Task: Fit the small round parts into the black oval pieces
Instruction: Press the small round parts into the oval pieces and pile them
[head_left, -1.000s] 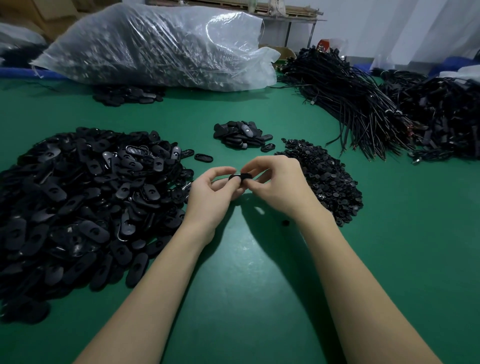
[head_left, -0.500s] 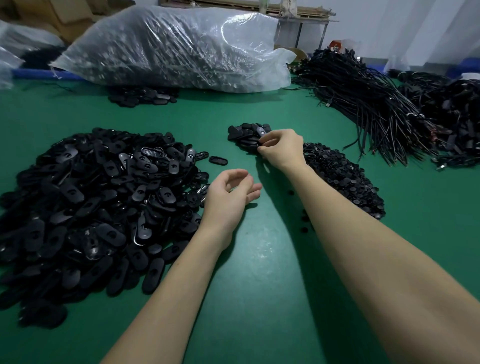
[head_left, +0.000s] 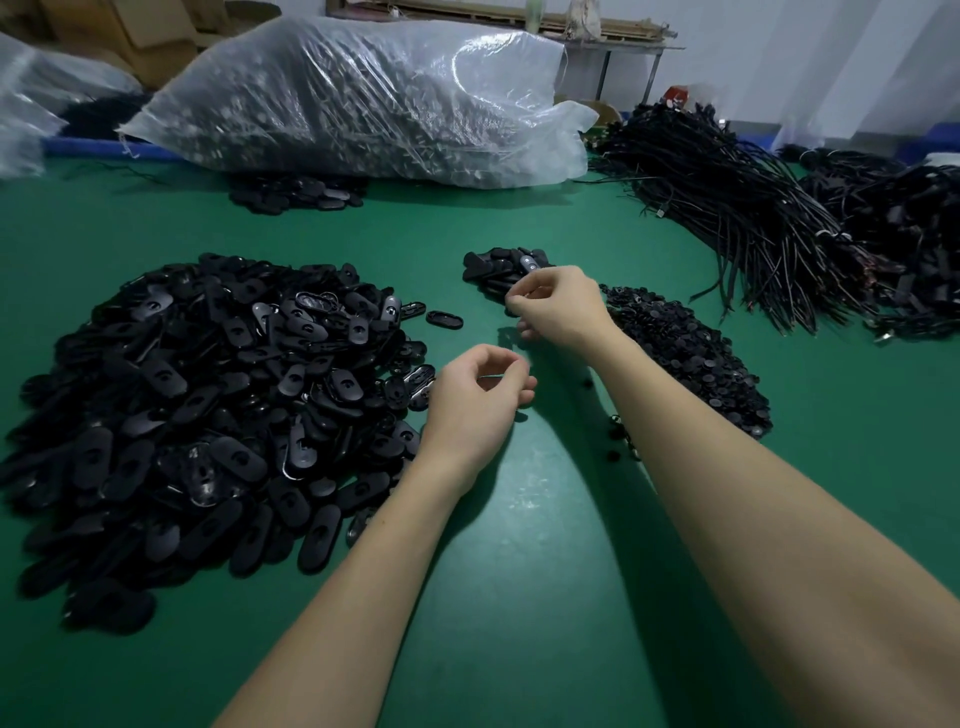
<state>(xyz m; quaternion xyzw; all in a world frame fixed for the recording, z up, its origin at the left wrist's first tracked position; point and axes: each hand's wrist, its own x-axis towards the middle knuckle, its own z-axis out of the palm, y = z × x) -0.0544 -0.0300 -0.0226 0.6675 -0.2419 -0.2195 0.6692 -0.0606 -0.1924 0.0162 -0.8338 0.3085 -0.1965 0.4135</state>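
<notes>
both hands (head_left: 475, 400) (head_left: 558, 306) hover empty between black piles (head_left: 208, 405).

Head view, downward (close) over table (head_left: 519, 571)

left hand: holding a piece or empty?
Empty, as far as the view shows. The left hand hovers beside the big pile of oval pieces, fingers loosely curled, with nothing visible between fingers and thumb.

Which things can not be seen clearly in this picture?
- Right hand, head view: curled fingers hide whether it holds a part.
- Small pile: partly covered by that hand.
- Bag: contents blurred by the plastic.
- Big pile: left edge cuts it off.
- Loose round parts beside the right forearm: too small to tell.
</notes>
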